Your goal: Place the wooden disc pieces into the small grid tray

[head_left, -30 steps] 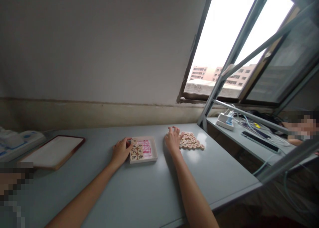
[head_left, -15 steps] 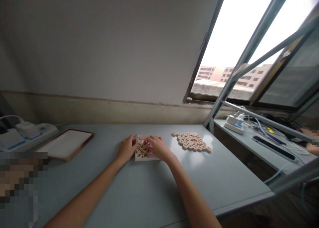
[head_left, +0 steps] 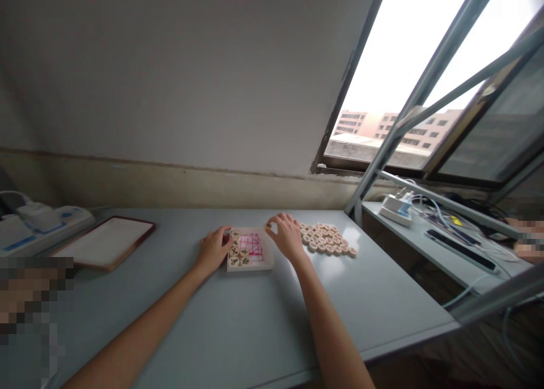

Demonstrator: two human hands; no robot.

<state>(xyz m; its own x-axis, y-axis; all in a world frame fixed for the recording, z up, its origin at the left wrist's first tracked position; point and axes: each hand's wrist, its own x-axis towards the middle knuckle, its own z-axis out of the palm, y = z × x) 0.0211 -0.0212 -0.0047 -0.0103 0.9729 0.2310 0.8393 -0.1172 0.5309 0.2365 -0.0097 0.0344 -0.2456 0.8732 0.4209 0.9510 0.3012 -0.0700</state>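
Note:
A shallow pale box [head_left: 250, 268] holds several round wooden xiangqi pieces [head_left: 234, 261] along its left side, marked with dark characters. Pink lines show on the box floor to their right. My left hand [head_left: 215, 248] grips the box's left wall, thumb at the edge. Over the far right corner of the box is my right hand [head_left: 285, 236], thumb and forefinger closed in a pinch. A small pale piece seems to sit at the fingertips, mostly hidden. Just right of that hand lies a cluster of loose xiangqi pieces [head_left: 329, 240] on the grey table [head_left: 204, 332].
A white board with a brown rim [head_left: 113, 239] lies at the left, beside a power strip [head_left: 74, 216]. Beyond the metal frame [head_left: 361, 199] at right, another desk carries a charger block [head_left: 395, 209], cables and a dark flat bar [head_left: 461, 250]. A wall stands behind.
My right hand has lifted from inside the box and moved right to its far corner, uncovering the pink-lined floor. My left hand stays at the box's left side.

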